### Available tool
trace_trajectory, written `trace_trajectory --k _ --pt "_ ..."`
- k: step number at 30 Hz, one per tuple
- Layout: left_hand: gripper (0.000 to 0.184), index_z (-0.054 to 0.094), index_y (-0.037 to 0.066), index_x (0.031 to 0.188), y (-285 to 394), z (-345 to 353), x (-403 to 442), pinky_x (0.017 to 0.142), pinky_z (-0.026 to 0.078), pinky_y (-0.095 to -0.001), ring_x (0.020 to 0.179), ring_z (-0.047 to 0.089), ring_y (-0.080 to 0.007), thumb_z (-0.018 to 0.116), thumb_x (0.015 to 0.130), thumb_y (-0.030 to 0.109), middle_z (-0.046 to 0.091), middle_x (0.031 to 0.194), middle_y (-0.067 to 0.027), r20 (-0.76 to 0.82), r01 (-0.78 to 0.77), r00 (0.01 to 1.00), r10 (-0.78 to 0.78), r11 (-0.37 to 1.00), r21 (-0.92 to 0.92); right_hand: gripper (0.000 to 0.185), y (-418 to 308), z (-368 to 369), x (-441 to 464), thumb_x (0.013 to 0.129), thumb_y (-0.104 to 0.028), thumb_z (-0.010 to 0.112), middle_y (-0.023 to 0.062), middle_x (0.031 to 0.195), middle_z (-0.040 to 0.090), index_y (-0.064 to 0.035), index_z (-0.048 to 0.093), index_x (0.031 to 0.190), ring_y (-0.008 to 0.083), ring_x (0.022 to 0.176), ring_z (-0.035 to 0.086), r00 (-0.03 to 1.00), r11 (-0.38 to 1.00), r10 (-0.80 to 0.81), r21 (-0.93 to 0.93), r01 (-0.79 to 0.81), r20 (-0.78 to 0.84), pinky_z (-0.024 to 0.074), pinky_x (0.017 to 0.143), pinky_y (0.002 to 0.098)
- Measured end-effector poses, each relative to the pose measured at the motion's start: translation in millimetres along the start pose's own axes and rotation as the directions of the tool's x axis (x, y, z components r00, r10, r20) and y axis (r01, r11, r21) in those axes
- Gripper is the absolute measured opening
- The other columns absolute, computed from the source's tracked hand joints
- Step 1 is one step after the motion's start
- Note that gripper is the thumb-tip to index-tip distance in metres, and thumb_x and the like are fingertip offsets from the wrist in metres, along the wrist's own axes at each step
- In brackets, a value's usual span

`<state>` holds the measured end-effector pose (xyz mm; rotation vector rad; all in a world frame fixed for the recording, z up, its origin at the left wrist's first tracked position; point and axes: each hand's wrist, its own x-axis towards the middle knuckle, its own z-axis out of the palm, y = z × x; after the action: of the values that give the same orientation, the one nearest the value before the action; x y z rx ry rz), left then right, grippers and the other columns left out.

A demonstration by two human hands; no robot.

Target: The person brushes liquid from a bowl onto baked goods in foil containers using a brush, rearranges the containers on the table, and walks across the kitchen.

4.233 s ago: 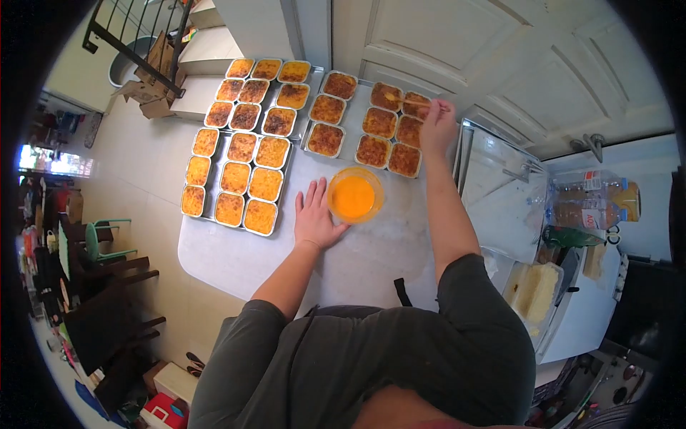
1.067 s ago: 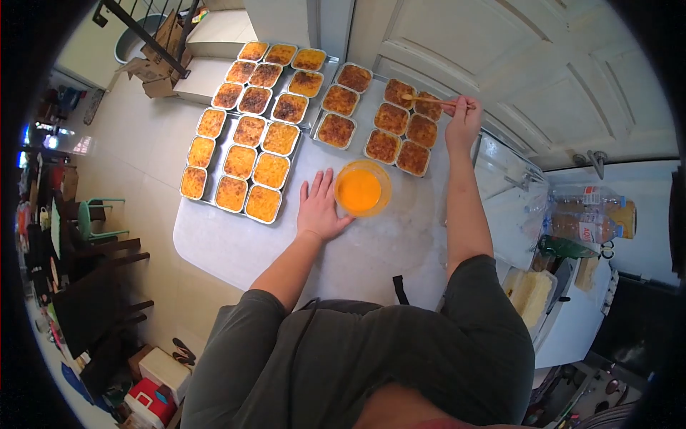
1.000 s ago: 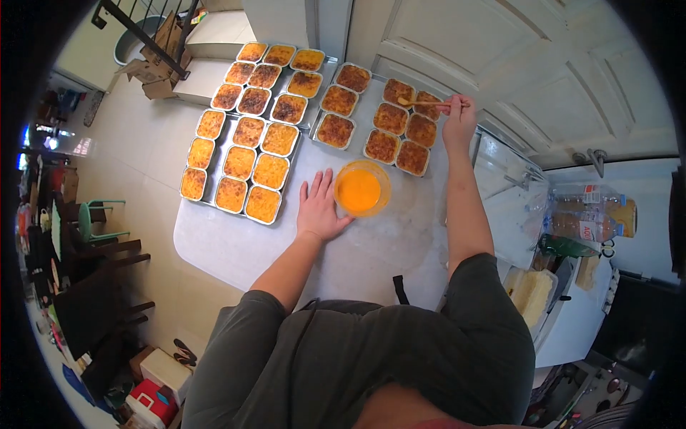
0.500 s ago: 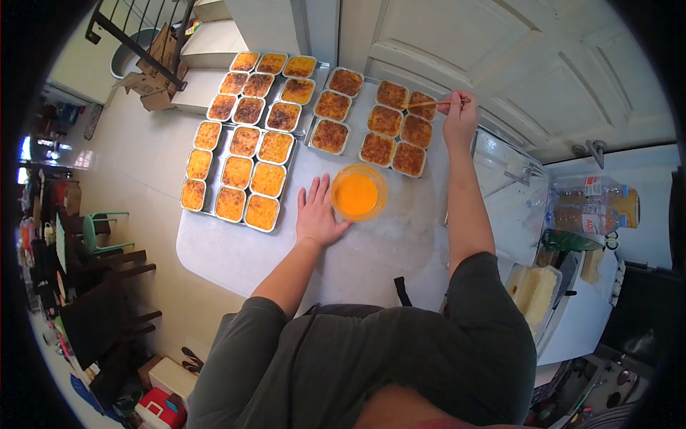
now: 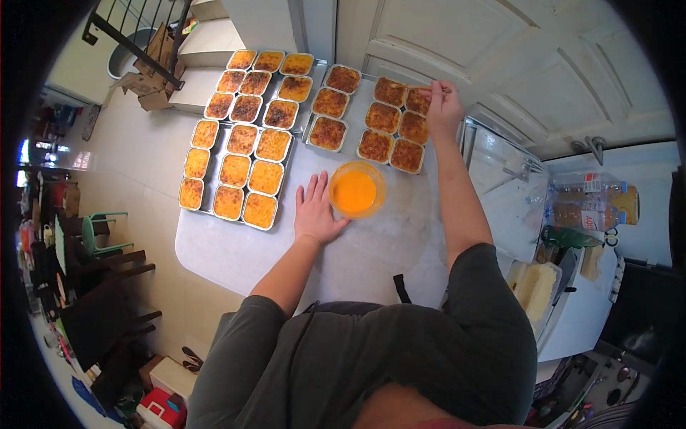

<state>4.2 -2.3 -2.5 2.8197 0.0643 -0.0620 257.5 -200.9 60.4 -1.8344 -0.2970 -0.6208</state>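
Note:
My right hand (image 5: 445, 109) is closed around the thin handle of a brush (image 5: 413, 87), above the back right foil trays. The brush tip points left over the browned top of a baked tray (image 5: 390, 91); contact cannot be made out. Partly under my fingers is the corner tray (image 5: 417, 101). My left hand (image 5: 316, 213) lies flat on the white table (image 5: 357, 261), fingers spread, its thumb close to a clear bowl (image 5: 382, 187) of orange-yellow liquid (image 5: 354, 194).
More baked foil trays (image 5: 266, 177) stand in rows on metal baking sheets (image 5: 284, 163) at the left and back. A white door (image 5: 443, 43) borders the table's far side. To the right are plastic bottles (image 5: 582, 214) and a metal-topped surface (image 5: 500, 189).
My right hand has moved slightly left and toward the far side with the brush, whose tip now lies over the back left tray of that group. My left hand stays put.

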Motion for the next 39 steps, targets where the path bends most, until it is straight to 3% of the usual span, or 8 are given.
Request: trace_trajectory --k 4,10,16,19,31,34,37,39 --pt "0.089 0.030 0.012 0.142 -0.5 -1.7 0.7 0.111 0.015 -0.0487 0.139 0.022 -0.0270 0.059 0.072 0.059 0.027 0.149 -0.0098 0.005 -0.002 1.000 0.002 1.000 0.010 0.018 -0.1 -10.1 -2.5 0.094 -0.017 0.051 0.0089 0.073 0.065 -0.0004 0.056 0.093 0.0157 0.068 0.067 0.997 0.987 0.054 -0.152 -0.046 0.054 0.0486 0.059 0.0272" --pt "0.089 0.032 0.011 0.141 0.1 -1.1 -0.3 0.111 0.014 -0.0494 0.139 0.022 -0.0278 0.059 0.072 0.059 0.027 0.149 -0.0111 0.002 -0.010 1.000 0.010 1.000 0.002 0.016 0.2 -0.9 1.4 0.094 -0.015 0.051 0.0088 0.076 0.063 0.0003 0.056 0.094 0.0159 0.069 0.067 0.994 0.983 0.106 0.146 -0.107 0.014 0.0500 0.061 0.0275" --pt "0.088 0.033 0.010 0.140 -0.4 -1.0 0.6 0.111 0.014 -0.0500 0.138 0.022 -0.0283 0.059 0.071 0.059 0.027 0.149 -0.0117 0.004 -0.009 1.000 0.009 1.000 0.007 0.017 -10.1 -22.2 -1.3 0.095 -0.014 0.050 0.0089 0.077 0.062 0.0018 0.056 0.095 0.0148 0.068 0.066 0.995 0.995 0.093 -0.036 -0.092 0.023 0.0508 0.062 0.0265" --pt "0.088 0.033 0.010 0.139 -0.3 1.6 0.2 0.111 0.014 -0.0502 0.138 0.022 -0.0283 0.060 0.071 0.059 0.028 0.148 -0.0117 -0.003 -0.013 1.000 0.013 1.000 -0.005 0.018 -11.3 -38.7 -4.6 0.095 -0.015 0.049 0.0078 0.078 0.061 0.0016 0.055 0.095 0.0141 0.066 0.064 0.992 0.982 0.104 0.163 -0.092 -0.068 0.0504 0.063 0.0259" --pt "0.088 0.035 0.010 0.138 1.1 -0.7 0.1 0.111 0.014 -0.0498 0.138 0.022 -0.0278 0.062 0.070 0.057 0.029 0.148 -0.0112 -0.004 -0.009 1.000 0.009 1.000 0.002 0.016 1.4 -101.2 -59.1 0.097 -0.014 0.046 0.0088 0.086 0.058 0.0008 0.051 0.101 0.0164 0.071 0.063 0.957 0.937 0.276 0.247 -0.246 -0.093 0.0524 0.065 0.0273" --pt "0.088 0.035 0.010 0.138 2.8 -2.1 0.8 0.111 0.014 -0.0495 0.139 0.022 -0.0273 0.063 0.069 0.056 0.029 0.148 -0.0107 -0.004 -0.007 1.000 0.007 1.000 -0.002 0.016 -30.1 -107.5 -78.5 0.097 -0.014 0.047 0.0077 0.084 0.057 0.0005 0.051 0.102 0.0164 0.068 0.062 0.925 0.838 0.361 0.476 -0.265 -0.119 0.0535 0.066 0.0285" --pt "0.089 0.035 0.010 0.139 2.5 -1.8 -1.1 0.111 0.015 -0.0494 0.138 0.022 -0.0270 0.064 0.068 0.055 0.029 0.148 -0.0105 -0.009 -0.008 1.000 0.008 1.000 0.004 0.016 -73.6 -89.1 -121.1 0.097 -0.015 0.048 0.0073 0.083 0.056 -0.0003 0.051 0.103 0.0164 0.069 0.061 0.914 0.765 0.398 0.522 -0.378 0.078 0.0533 0.066 0.0289" --pt "0.089 0.035 0.010 0.139 1.0 0.5 -2.1 0.110 0.015 -0.0493 0.138 0.023 -0.0270 0.064 0.068 0.056 0.030 0.148 -0.0105 -0.022 -0.013 1.000 0.013 1.000 0.010 0.015 -86.4 -69.3 -155.6 0.095 -0.013 0.051 0.0076 0.085 0.058 -0.0001 0.053 0.103 0.0159 0.069 0.061 0.927 0.812 0.308 0.448 -0.374 0.215 0.0524 0.067 0.0285"
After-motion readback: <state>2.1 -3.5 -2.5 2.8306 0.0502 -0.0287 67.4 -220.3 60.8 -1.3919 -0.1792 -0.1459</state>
